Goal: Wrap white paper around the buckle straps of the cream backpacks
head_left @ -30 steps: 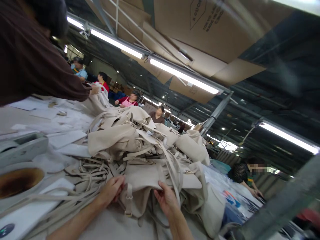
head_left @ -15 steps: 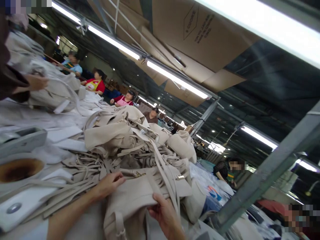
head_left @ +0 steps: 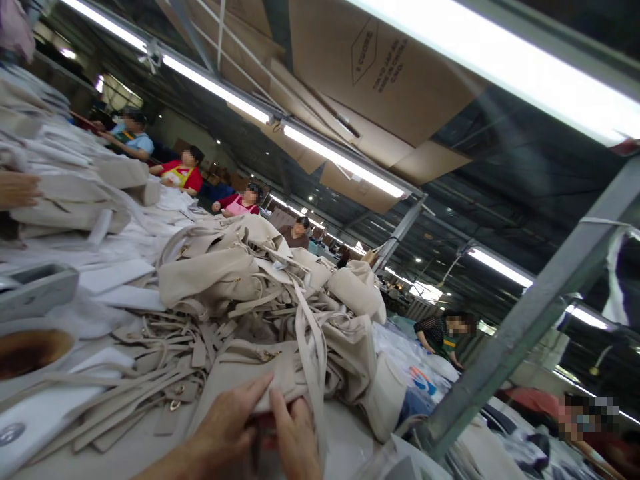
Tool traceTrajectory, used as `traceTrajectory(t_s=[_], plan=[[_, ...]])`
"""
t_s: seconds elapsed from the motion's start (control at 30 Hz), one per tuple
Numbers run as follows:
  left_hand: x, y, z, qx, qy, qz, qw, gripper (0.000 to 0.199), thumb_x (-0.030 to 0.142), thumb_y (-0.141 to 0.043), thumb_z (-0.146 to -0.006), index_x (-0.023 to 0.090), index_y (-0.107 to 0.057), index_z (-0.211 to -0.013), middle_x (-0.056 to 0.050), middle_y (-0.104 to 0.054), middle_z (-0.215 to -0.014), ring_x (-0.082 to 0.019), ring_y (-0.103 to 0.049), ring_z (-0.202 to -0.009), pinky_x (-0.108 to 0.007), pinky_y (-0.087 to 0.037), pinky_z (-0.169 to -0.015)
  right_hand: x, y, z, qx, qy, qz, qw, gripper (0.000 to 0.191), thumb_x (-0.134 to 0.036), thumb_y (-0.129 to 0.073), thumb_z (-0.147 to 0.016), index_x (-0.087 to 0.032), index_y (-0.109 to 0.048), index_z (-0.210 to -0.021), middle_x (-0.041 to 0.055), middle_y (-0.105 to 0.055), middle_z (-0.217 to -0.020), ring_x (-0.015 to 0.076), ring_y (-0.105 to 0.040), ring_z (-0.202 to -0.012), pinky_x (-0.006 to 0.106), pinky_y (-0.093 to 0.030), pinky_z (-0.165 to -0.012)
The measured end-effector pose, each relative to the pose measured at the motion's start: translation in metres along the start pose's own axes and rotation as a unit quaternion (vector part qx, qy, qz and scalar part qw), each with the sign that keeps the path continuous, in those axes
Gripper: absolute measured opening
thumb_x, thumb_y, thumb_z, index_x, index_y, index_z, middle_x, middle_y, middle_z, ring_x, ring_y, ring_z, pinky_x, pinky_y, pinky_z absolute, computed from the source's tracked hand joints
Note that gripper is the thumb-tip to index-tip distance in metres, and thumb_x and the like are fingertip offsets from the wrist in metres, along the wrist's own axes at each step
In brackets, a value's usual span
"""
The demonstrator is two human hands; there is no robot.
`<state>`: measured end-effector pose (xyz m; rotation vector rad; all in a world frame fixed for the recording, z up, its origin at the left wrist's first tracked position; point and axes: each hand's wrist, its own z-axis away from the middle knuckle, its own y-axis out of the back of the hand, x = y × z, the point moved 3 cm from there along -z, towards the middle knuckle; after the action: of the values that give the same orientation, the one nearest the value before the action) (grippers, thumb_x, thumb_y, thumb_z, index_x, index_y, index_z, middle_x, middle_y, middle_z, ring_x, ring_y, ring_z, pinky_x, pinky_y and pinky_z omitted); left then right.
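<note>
"Where's the beige bag (head_left: 227, 377)?"

"Toward the near edge of the surface (head_left: 125, 460), before the heap of bags (head_left: 215, 273). The left hand (head_left: 227, 420) and right hand (head_left: 296, 430) are side by side, fingers narrowed on its edge, holding it."

"Any tips?"

"I'd pinch evenly and clear that long strap (head_left: 311, 343) beside the right hand; it could snag."

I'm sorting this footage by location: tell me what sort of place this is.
Probably a bag factory or workshop: a heap of matching beige bags, a person in a yellow apron, and a long tube light overhead.
</note>
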<state>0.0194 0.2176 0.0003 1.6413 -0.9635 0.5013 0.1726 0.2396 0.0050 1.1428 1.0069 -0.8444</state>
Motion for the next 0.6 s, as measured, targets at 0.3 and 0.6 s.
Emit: traceTrajectory(t_s=[0.3,0.6], plan=[[-0.015,0.049,-0.014,0.036,-0.041,0.054,0.997,0.062,0.009,-0.044,-0.058,0.021,-0.075,-0.110,-0.004,-0.075,-0.118,-0.025,-0.065,-0.113,-0.034,-0.045,-0.101,-0.053,0.098,0.041,-0.150,-0.013,0.238,0.960,0.076,-0.086,-0.054,-0.068,-0.015,-0.074,-0.084,0.0115,-0.076,-0.085,0.0231,-0.069,-0.080,0.032,-0.046,-0.073],[-0.058,0.107,-0.015,0.229,0.125,0.432,0.863,0.036,0.017,-0.052,-0.047,0.019,-0.068,-0.079,0.005,-0.064,-0.058,-0.019,-0.058,-0.060,-0.025,-0.043,-0.057,-0.062,0.104,0.035,-0.203,-0.079,0.018,0.976,0.063,-0.061,-0.085,-0.057,-0.015,-0.070,-0.097,0.0096,-0.077,-0.088,0.0194,-0.073,-0.073,0.030,-0.053,-0.066]])
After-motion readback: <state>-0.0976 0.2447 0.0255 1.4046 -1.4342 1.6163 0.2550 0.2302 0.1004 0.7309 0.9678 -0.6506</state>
